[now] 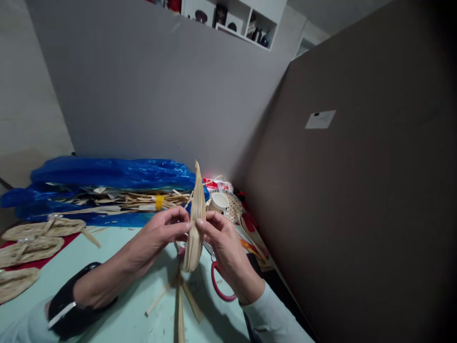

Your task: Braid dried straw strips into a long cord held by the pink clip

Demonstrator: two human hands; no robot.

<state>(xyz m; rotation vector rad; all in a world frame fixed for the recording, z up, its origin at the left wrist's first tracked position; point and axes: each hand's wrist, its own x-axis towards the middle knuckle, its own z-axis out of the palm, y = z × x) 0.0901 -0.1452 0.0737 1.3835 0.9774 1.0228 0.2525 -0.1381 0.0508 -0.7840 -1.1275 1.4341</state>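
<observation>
Head view shows both hands raised over a pale green table [117, 328], working on one dried leaf [195, 224] held upright at the centre of the frame, its pointed tip up and its rounded lower end hanging just above the table. The left hand [162, 233] is pinched shut on the leaf's left edge, thumb and fingertips meeting on it; the right hand [221, 238] is clamped on the right edge in the same way, so the leaf is stretched between the two.

By my reading, the step in hand is opening or splitting the leaf lengthwise (the grips sit on opposite edges at mid-height). The next move would call for a steady pull apart with both pinches kept firm, since dry leaf of this kind probably tears unevenly if tugged crooked.

Below the leaf, loose strips [180, 295] lie on the table. Red-handled scissors [217, 286] rest just under the right wrist. Toward the centre left a bundle of leaves [128, 200] with a yellow band lies on blue plastic sheeting [107, 174]. Woven soles [30, 247] sit at the left edge, and a white cup [218, 202] stands just behind the right hand.
</observation>
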